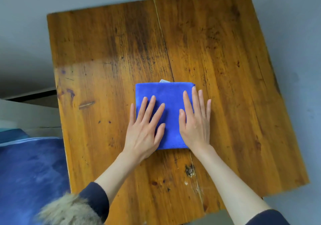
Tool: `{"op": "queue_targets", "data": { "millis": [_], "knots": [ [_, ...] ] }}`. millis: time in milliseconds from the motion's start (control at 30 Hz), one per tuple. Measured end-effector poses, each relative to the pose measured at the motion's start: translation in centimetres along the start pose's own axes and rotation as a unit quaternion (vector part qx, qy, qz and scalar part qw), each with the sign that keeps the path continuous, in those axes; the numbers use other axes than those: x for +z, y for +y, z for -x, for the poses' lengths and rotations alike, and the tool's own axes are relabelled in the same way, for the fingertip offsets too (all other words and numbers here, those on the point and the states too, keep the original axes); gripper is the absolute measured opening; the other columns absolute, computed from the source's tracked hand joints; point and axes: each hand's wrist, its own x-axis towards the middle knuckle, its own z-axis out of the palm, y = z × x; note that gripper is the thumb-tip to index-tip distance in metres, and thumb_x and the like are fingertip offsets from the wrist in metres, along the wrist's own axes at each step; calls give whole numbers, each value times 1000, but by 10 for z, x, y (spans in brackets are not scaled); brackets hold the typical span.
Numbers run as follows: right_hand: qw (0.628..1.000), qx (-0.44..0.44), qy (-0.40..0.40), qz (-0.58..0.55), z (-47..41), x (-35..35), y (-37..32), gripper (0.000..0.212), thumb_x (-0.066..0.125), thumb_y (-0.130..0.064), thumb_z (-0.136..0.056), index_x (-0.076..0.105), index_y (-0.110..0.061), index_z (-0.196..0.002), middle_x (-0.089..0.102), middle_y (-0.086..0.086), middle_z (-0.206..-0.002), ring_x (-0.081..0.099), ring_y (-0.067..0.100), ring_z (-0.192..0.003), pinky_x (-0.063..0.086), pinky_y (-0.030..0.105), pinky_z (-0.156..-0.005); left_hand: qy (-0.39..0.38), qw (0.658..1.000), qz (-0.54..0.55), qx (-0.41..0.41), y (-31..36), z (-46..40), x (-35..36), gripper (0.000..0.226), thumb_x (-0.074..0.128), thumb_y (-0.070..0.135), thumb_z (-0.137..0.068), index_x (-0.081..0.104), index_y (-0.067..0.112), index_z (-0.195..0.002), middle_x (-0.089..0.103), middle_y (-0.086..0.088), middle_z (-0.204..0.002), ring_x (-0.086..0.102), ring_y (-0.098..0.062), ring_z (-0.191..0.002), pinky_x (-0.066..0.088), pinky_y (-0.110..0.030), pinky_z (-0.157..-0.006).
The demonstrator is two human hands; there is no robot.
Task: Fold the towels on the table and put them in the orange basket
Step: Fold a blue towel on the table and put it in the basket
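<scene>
Both hands lie flat with straight fingers and hold nothing. The left hand point(145, 129) presses the left side of the blue towel point(169, 99). The right hand point(195, 120) presses its right edge, with the outer fingers on the wooden table point(234, 59).

The towel sits right under the palms, folded into a neat fluffy square. A small white tag point(164, 81) peeks out just past the fingertips. It looks soft, light and floppy, so it may fall open if lifted by one corner. Better to pinch both side edges together. The table is hard, shiny and scratched. No orange basket is in view.
</scene>
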Motion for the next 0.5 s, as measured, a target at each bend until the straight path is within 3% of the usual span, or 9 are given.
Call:
{"op": "queue_targets", "data": {
  "millis": [100, 233, 367, 433, 500],
  "knots": [
    [998, -56, -26, 17, 25, 2, -2, 49, 34, -27, -96, 37, -12, -142, 27, 13, -152, 18, 27, -143, 14, 52, -115, -24, 1000, -14, -2, 5, 21, 6, 53, 32, 41, -93, 39, 21, -142, 28, -9, -153, 17, -30, -142, 17, -55, -113],
    [994, -38, -96, 44, 33, 6, 2, 52, 36, -32, -96, 31, -16, -145, 23, 10, -154, 12, 26, -143, 14, 54, -114, -41, 999, -34, -6, 7, 20, 7, 53, 33, 41, -93, 40, 21, -141, 31, -9, -151, 22, -32, -141, 18, -57, -112],
    [996, -23, -89, 14, 30, -1, -1, 51, 46, -27, -94, 38, -13, -142, 28, 10, -153, 16, 27, -143, 10, 53, -114, -45, 999, 13, -13, 7, 19, -2, 50, 39, 37, -94, 41, 20, -141, 30, -8, -152, 20, -30, -143, 15, -57, -112],
    [997, 29, -61, -39, 29, -10, 0, 48, 53, -21, -91, 45, -9, -137, 37, 11, -148, 31, 29, -138, 23, 49, -113, -9, 995, 97, -33, 7, 18, -9, 43, 49, 22, -93, 48, 14, -135, 33, -9, -150, 21, -29, -143, 19, -52, -114],
    [987, 121, -39, -103, 26, -18, 1, 44, 54, -20, -91, 47, -8, -133, 45, 9, -138, 44, 26, -125, 38, 38, -102, 47, 986, 143, -77, 7, 17, -15, 38, 54, 8, -89, 53, 8, -128, 40, -13, -145, 28, -31, -140, 26, -44, -112]
  ]
}}
